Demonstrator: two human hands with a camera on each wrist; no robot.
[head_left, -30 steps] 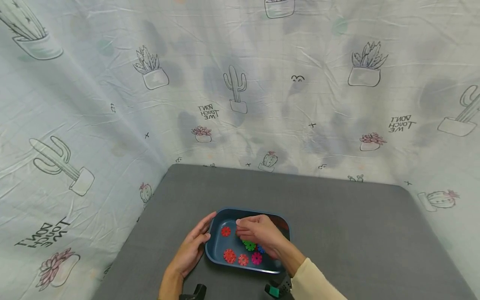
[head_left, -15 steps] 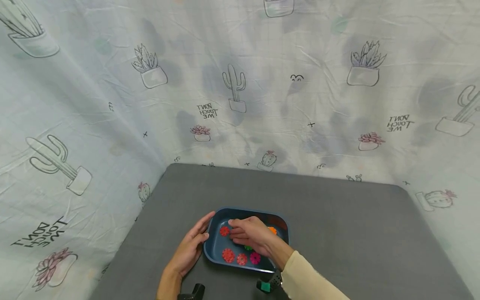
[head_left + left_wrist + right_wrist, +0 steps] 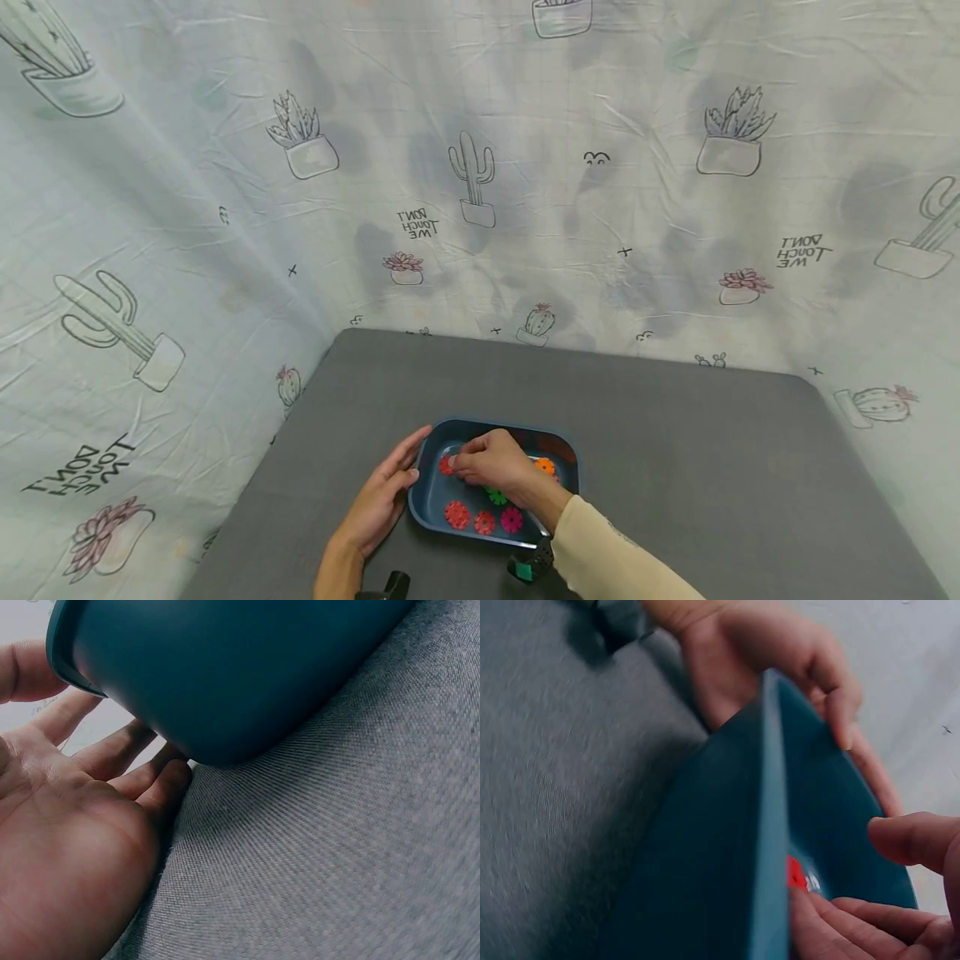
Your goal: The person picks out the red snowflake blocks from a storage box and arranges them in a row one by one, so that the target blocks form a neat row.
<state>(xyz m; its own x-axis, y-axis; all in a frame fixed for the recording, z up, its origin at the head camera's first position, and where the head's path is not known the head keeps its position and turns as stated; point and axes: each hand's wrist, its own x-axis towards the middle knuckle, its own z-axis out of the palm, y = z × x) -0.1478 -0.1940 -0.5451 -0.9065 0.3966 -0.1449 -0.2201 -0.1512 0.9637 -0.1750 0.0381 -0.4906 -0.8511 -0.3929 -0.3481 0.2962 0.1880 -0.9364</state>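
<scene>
My left hand [image 3: 378,496] rests against the left end of a blue tray [image 3: 417,492], thumb at the rim. In the left wrist view, fairly straight fingers [image 3: 124,750] touch the tray's outer wall. My right hand [image 3: 498,465] reaches into the tray, fingertips at a red notched, flower-shaped plastic disc [image 3: 446,465]. The right wrist view shows a gap between thumb and fingers [image 3: 855,926], with the red disc [image 3: 796,874] beside the fingertips. More notched discs lie in the tray: red [image 3: 457,515], magenta [image 3: 512,520], green [image 3: 497,496] and orange [image 3: 544,466]. The right hand hides part of the tray.
The tray stands on a grey cloth-covered table [image 3: 697,467]. Behind and to the left hangs a pale curtain [image 3: 525,250] printed with cacti. Dark wrist straps [image 3: 532,562] show near the front edge.
My right hand has moved left and down inside the tray to the red disc at the left. The orange disc has come into sight behind it. My left hand stays at the tray's end.
</scene>
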